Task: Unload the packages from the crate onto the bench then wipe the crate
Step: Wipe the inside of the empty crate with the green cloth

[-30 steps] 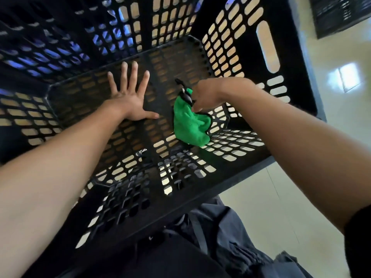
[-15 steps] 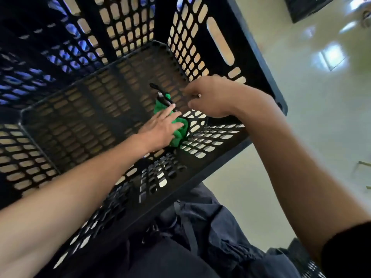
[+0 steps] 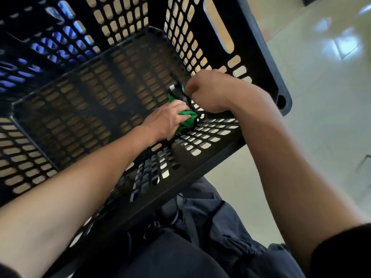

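Head: hands (image 3: 167, 120) grip cloth (image 3: 187, 121).

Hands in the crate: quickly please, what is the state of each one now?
Left hand: holding the green cloth.
Right hand: closed on the cloth's black part.

Light: bright daylight, glare patches on the glossy floor (image 3: 339, 45) at upper right.
Shadow: crate (image 3: 84, 109) interior dim, slots backlit.
Distortion: wide-angle bending at edges.
Blur: slight softness throughout.

Both hands' fingers hide behind the green cloth (image 3: 187, 120); the crate (image 3: 259, 57) runs past the frame's edges.
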The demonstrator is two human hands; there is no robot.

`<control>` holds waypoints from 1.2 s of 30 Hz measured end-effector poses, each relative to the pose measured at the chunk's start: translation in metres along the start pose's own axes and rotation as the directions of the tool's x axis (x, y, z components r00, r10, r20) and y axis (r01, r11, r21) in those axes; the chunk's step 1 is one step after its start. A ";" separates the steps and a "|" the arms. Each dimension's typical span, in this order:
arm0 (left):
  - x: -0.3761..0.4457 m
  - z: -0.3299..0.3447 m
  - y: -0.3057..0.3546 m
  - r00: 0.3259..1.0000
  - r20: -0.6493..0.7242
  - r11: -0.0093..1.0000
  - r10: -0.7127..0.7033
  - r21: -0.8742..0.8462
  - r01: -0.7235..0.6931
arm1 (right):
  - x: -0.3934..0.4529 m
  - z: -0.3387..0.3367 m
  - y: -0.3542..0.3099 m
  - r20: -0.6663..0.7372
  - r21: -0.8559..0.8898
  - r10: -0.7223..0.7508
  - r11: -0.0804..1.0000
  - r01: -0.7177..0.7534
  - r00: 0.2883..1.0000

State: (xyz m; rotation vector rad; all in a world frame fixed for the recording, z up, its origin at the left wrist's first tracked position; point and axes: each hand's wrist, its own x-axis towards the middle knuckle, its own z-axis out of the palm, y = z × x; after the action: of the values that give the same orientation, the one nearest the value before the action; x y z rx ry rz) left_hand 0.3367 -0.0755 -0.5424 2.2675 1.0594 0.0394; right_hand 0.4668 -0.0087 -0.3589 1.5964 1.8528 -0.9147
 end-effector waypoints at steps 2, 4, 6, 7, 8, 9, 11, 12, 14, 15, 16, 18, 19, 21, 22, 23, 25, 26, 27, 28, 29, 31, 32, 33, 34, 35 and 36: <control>-0.015 -0.001 -0.005 0.999 0.052 0.999 -0.005 0.034 0.003 | 0.000 -0.001 0.000 0.006 0.006 0.007 1.000 -0.007 1.000; -0.034 -0.004 -0.009 0.997 0.072 0.999 -0.029 0.048 0.025 | 0.001 0.000 -0.001 0.009 0.010 0.008 1.000 -0.008 1.000; -0.055 -0.006 -0.012 0.996 0.079 0.998 -0.052 0.038 0.049 | 0.002 0.002 -0.002 0.014 0.008 0.003 1.000 -0.003 1.000; -0.067 -0.007 -0.013 0.993 0.096 0.998 -0.063 0.026 0.061 | 0.003 0.003 -0.003 0.019 0.004 -0.001 1.000 0.001 1.000; -0.078 -0.008 -0.016 0.989 0.125 0.997 -0.075 0.025 0.072 | 0.003 0.004 -0.004 0.023 0.001 -0.005 1.000 0.004 1.000; -0.087 -0.009 -0.020 0.984 0.155 0.996 -0.088 0.044 0.082 | 0.004 0.006 -0.005 0.026 -0.003 -0.009 1.000 0.009 1.000; -0.104 -0.010 -0.029 0.972 0.200 0.988 -0.120 0.116 0.098 | 0.007 0.011 -0.008 0.032 -0.017 -0.031 0.999 0.032 0.999; -0.112 -0.010 -0.032 0.965 0.227 0.983 -0.135 0.152 0.102 | 0.008 0.014 -0.011 0.035 -0.036 -0.050 0.998 0.052 0.998; -0.127 -0.011 -0.034 0.941 0.291 0.971 -0.175 0.212 0.115 | 0.010 0.021 -0.020 0.056 -0.101 -0.094 0.990 0.099 0.994; -0.133 -0.012 -0.034 0.928 0.317 0.966 -0.197 0.226 0.128 | 0.012 0.024 -0.025 0.077 -0.140 -0.117 0.982 0.127 0.990; -0.138 -0.013 -0.033 0.916 0.341 0.964 -0.213 0.227 0.140 | 0.014 0.027 -0.032 0.101 -0.185 -0.141 0.970 0.158 0.985; -0.144 -0.018 -0.029 0.891 0.396 0.967 -0.221 0.211 0.146 | 0.019 0.033 -0.045 0.140 -0.287 -0.199 0.929 0.232 0.970; -0.145 -0.022 -0.026 0.882 0.416 0.970 -0.222 0.186 0.157 | 0.022 0.036 -0.052 0.164 -0.335 -0.231 0.902 0.274 0.959; -0.148 -0.038 -0.020 0.887 0.380 0.965 -0.262 0.075 0.252 | 0.032 0.041 -0.067 0.208 -0.420 -0.300 0.832 0.362 0.931; -0.151 -0.047 -0.019 0.899 0.311 0.946 -0.308 -0.003 0.325 | 0.037 0.044 -0.074 0.225 -0.455 -0.339 0.792 0.406 0.914; -0.154 -0.058 -0.019 0.908 0.208 0.919 -0.363 -0.082 0.386 | 0.043 0.047 -0.079 0.230 -0.488 -0.379 0.752 0.443 0.896; -0.163 -0.075 -0.027 0.874 0.029 0.862 -0.485 -0.150 0.484 | 0.054 0.055 -0.088 0.221 -0.544 -0.463 0.672 0.503 0.858; -0.170 -0.081 -0.034 0.832 0.008 0.825 -0.555 -0.120 0.552 | 0.058 0.061 -0.091 0.222 -0.560 -0.502 0.636 0.531 0.836; -0.177 -0.084 -0.042 0.770 0.037 0.768 -0.637 -0.048 0.638 | 0.062 0.069 -0.094 0.233 -0.566 -0.540 0.601 0.564 0.809; -0.185 -0.085 -0.049 0.685 0.105 0.692 -0.721 0.046 0.721 | 0.066 0.077 -0.096 0.253 -0.563 -0.576 0.566 0.603 0.777; -0.193 -0.083 -0.054 0.593 0.188 0.619 -0.783 0.137 0.774 | 0.069 0.085 -0.098 0.280 -0.558 -0.607 0.528 0.640 0.744; -0.209 -0.074 -0.058 0.457 0.321 0.540 -0.830 0.250 0.804 | 0.076 0.100 -0.102 0.342 -0.559 -0.653 0.437 0.705 0.676; -0.215 -0.068 -0.059 0.428 0.362 0.534 -0.828 0.274 0.800 | 0.080 0.106 -0.103 0.366 -0.567 -0.677 0.381 0.730 0.638; -0.219 -0.062 -0.059 0.413 0.393 0.537 -0.822 0.290 0.792 | 0.084 0.111 -0.104 0.387 -0.574 -0.706 0.319 0.754 0.593; -0.221 -0.057 -0.060 0.400 0.415 0.539 -0.817 0.302 0.787 | 0.087 0.117 -0.104 0.406 -0.572 -0.731 0.264 0.776 0.548; -0.221 -0.054 -0.060 0.386 0.430 0.536 -0.816 0.311 0.785 | 0.089 0.123 -0.104 0.422 -0.562 -0.746 0.231 0.794 0.516; -0.220 -0.051 -0.060 0.371 0.439 0.528 -0.818 0.320 0.787 | 0.091 0.128 -0.105 0.441 -0.550 -0.747 0.213 0.808 0.498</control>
State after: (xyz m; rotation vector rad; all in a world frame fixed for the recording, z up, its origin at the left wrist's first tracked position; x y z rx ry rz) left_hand 0.1326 -0.1740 -0.4842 1.3687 1.7085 -1.0165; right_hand 0.3433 -0.0579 -0.4932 0.0104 2.5262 -0.4222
